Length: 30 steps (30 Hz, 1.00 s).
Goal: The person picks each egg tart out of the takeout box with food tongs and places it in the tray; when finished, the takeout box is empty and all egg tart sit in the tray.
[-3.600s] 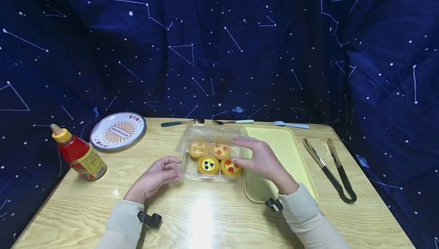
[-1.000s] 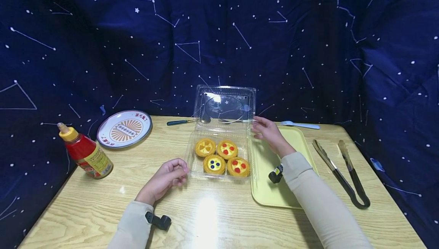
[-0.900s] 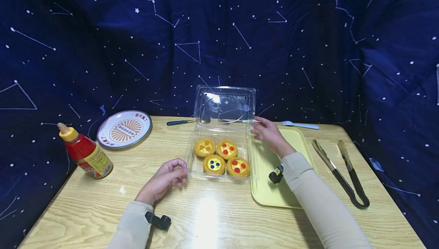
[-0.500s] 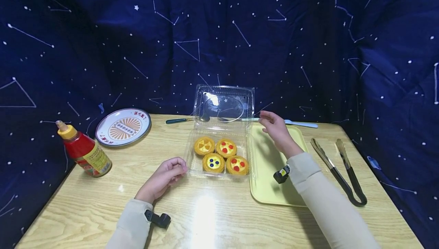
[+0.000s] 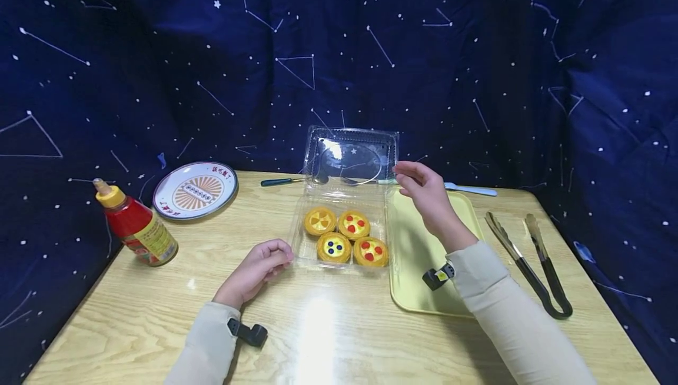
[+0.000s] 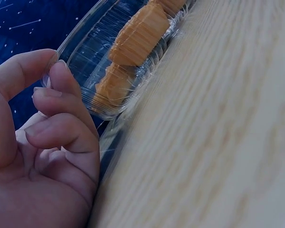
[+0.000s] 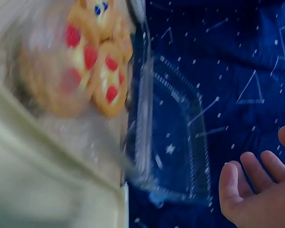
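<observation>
Four tarts [image 5: 339,238] in box [image 5: 303,251] on desk [image 5: 175,314]

Left hand [image 5: 256,267]: fingers pinch box's near-left rim. Tray [image 5: 410,267] just right of box. Right hand [image 5: 428,196] over tray: fingers loosely spread, apart from lid [image 5: 352,155]. Lid raised at far side.

On the table [image 5: 159,314], four tarts [image 5: 334,248] lie in the container [image 5: 303,249], its lid [image 5: 352,152] raised behind them. Left hand [image 5: 258,267]: at the container's left edge. Right hand [image 5: 428,196]: above the tray [image 5: 410,255], right of the container. Farther right, tongs [image 5: 529,276]; far left, bottle [image 5: 140,229], with plate [image 5: 196,192] behind and rightward.
</observation>
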Each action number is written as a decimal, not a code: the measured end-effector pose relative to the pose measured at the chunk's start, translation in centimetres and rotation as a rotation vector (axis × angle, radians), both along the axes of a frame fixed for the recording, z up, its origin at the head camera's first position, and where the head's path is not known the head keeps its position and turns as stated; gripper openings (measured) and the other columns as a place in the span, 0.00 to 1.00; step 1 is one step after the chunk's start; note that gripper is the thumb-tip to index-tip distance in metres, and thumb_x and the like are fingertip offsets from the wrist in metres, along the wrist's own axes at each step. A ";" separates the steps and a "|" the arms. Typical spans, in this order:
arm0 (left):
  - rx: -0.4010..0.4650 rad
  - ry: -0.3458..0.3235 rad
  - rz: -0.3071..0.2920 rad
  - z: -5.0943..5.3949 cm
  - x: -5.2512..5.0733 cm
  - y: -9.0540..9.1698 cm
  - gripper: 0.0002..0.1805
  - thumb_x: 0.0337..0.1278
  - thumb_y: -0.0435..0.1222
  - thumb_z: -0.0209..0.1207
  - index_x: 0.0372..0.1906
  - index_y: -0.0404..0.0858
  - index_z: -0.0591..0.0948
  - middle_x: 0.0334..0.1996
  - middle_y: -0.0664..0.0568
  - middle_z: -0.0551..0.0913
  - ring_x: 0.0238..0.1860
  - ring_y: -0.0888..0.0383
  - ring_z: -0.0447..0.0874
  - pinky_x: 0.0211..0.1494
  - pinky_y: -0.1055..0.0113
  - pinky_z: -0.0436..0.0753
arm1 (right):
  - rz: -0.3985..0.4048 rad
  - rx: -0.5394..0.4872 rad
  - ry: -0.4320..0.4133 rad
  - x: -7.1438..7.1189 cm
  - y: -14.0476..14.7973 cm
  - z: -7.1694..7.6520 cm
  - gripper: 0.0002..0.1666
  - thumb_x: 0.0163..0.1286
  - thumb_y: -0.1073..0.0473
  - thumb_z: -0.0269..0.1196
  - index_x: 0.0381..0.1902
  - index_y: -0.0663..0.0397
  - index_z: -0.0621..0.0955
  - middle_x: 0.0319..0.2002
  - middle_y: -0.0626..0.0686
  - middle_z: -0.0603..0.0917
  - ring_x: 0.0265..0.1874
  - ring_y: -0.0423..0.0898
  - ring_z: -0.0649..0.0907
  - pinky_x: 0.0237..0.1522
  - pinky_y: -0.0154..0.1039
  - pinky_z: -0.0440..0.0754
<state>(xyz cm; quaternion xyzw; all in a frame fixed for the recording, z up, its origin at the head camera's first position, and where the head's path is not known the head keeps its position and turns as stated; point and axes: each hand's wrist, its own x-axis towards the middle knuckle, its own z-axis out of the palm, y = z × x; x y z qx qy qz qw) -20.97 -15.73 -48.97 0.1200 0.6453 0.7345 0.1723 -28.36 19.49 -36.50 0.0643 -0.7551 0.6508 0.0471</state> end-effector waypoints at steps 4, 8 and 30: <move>-0.009 0.006 0.006 0.1 -0.1 -0.2 0.03 0.68 0.32 0.55 0.36 0.37 0.77 0.26 0.54 0.75 0.21 0.64 0.65 0.20 0.74 0.60 | 0.049 0.002 0.021 0.6 -1.6 0.6 0.21 0.73 0.64 0.59 0.61 0.65 0.75 0.57 0.60 0.79 0.53 0.47 0.79 0.53 0.51 0.77; 0.001 0.009 -0.002 0.1 0.0 -0.3 0.03 0.68 0.32 0.55 0.36 0.37 0.77 0.26 0.53 0.75 0.21 0.64 0.65 0.20 0.75 0.60 | 0.094 0.021 0.024 1.2 -3.2 1.0 0.19 0.73 0.65 0.59 0.60 0.64 0.76 0.57 0.61 0.79 0.55 0.53 0.78 0.55 0.53 0.77; 0.009 0.006 -0.018 -0.1 -0.2 -0.3 0.04 0.67 0.33 0.55 0.37 0.36 0.76 0.28 0.54 0.76 0.24 0.63 0.68 0.23 0.74 0.64 | 0.139 0.183 0.050 3.6 -2.0 0.2 0.19 0.72 0.61 0.62 0.58 0.61 0.78 0.54 0.57 0.81 0.54 0.52 0.80 0.53 0.42 0.79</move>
